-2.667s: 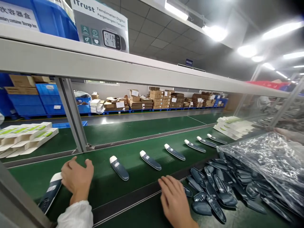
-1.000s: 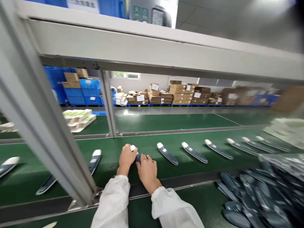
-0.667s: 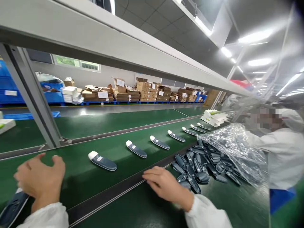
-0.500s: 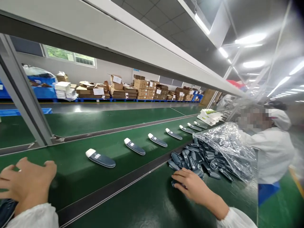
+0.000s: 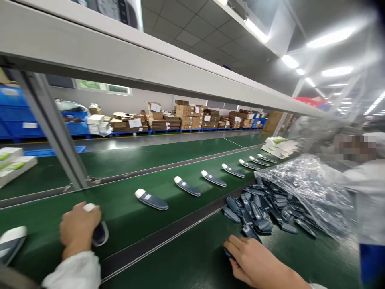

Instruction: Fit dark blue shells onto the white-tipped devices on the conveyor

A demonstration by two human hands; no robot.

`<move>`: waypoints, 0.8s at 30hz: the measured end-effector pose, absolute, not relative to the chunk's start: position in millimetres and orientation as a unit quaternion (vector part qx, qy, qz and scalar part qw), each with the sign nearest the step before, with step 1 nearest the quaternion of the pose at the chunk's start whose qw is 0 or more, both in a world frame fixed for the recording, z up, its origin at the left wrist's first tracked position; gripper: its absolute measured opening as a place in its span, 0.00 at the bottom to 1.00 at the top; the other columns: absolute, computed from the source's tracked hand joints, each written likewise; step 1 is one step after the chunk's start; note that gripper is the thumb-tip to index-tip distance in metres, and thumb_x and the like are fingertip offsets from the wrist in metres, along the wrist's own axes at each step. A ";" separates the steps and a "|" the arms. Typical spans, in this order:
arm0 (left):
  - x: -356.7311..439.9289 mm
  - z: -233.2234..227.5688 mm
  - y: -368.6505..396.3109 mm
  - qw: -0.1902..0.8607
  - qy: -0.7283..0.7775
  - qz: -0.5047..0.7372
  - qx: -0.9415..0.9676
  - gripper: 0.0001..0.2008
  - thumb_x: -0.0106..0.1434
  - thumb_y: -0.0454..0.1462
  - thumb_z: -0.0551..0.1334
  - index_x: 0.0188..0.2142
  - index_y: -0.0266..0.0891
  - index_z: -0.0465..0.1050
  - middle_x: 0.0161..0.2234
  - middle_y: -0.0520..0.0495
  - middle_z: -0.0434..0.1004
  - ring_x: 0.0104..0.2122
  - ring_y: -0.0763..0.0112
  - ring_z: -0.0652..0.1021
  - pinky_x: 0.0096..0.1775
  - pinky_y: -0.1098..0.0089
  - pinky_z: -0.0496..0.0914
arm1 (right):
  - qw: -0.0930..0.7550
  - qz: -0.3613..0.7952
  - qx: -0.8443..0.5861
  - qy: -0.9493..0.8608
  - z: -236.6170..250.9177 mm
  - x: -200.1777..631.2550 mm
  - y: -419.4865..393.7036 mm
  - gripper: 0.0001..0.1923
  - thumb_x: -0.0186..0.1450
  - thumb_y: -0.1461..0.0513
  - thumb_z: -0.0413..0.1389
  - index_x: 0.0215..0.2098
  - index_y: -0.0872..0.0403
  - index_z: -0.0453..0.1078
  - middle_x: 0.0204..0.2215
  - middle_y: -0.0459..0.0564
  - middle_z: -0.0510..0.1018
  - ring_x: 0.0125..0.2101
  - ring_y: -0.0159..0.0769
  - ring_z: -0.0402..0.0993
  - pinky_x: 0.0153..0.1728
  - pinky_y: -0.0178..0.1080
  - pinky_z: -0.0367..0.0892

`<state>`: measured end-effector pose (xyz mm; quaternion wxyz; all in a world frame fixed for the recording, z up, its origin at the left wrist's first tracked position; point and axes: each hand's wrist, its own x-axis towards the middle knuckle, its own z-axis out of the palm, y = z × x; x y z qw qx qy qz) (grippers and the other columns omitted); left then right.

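My left hand is closed round a dark blue elongated device with a white end, low over the green belt. Several like devices lie in a spaced row, the nearest dark device to the right of that hand. One more white-ended device lies at the left edge. My right hand has its fingers closed on a small dark blue piece, mostly hidden by the fingers. It is just in front of a heap of dark blue plastic shells on the green side table.
A clear plastic bag lies by the heap. Behind it, a co-worker in white reaches in from the right. A metal post and a long overhead beam stand close. White boxes lie at the far end.
My left hand has moved right and down onto a white-ended device and closed on it. My right hand has drawn back from the heap with a dark piece. The view has swung left.
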<state>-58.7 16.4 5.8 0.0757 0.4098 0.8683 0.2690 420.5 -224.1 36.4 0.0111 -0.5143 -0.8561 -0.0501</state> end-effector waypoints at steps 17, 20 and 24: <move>6.5 6.2 3.5 0.112 0.818 0.277 0.492 0.21 0.63 0.48 0.60 0.49 0.36 0.68 0.49 0.36 0.71 0.46 0.55 0.76 0.44 0.64 0.69 | 0.300 0.109 -0.496 -0.808 9.6 179.3 -52.0 0.24 0.67 0.66 0.46 0.60 0.54 0.68 0.57 0.57 0.72 0.51 0.42 0.74 0.54 0.40 0.69; 15.0 3.4 3.9 0.112 0.816 0.283 0.492 0.21 0.63 0.48 0.61 0.48 0.37 0.67 0.49 0.37 0.70 0.46 0.55 0.76 0.44 0.64 0.69 | 0.233 0.089 -0.502 -0.828 -2.6 172.1 -57.0 0.24 0.68 0.65 0.47 0.62 0.55 0.65 0.57 0.57 0.72 0.51 0.45 0.73 0.52 0.42 0.70; 24.6 -0.6 4.2 0.109 0.802 0.292 0.510 0.20 0.63 0.48 0.61 0.48 0.38 0.66 0.49 0.38 0.69 0.45 0.57 0.76 0.44 0.64 0.69 | 0.201 0.059 -0.494 -0.844 -9.3 183.4 -68.5 0.23 0.70 0.62 0.48 0.63 0.57 0.64 0.51 0.56 0.76 0.48 0.47 0.73 0.49 0.44 0.70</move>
